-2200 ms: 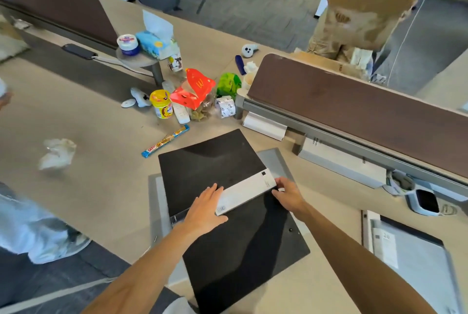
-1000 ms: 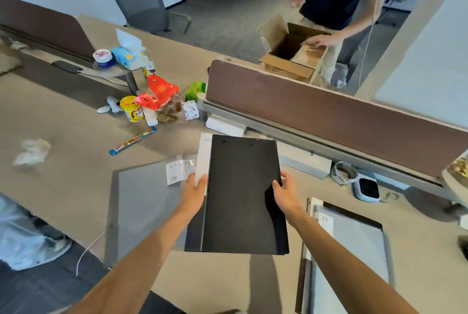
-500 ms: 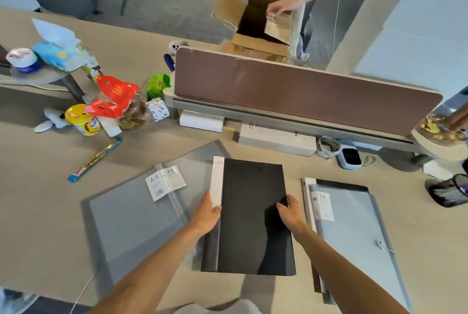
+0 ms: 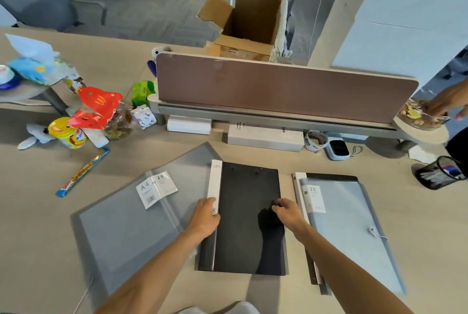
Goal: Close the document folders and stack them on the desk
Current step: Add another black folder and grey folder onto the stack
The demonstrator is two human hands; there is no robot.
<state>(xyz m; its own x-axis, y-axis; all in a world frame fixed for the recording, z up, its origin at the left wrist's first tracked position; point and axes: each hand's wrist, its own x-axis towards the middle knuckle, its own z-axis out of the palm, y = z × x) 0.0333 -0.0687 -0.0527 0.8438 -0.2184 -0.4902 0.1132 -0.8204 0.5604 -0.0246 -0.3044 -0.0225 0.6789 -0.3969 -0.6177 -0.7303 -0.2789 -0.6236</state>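
Closed black folder (image 4: pixel 249 217) with white spine strip; left hand (image 4: pixel 205 216) and right hand (image 4: pixel 288 213) grasp its edges.

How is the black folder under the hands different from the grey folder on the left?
The black folder is closed; the grey folder lies open flat. The black one is opaque, the grey one see-through. The black one lies square to the desk edge with both hands on it, partly overlapping the grey one, which lies angled and untouched. Both carry a white label.
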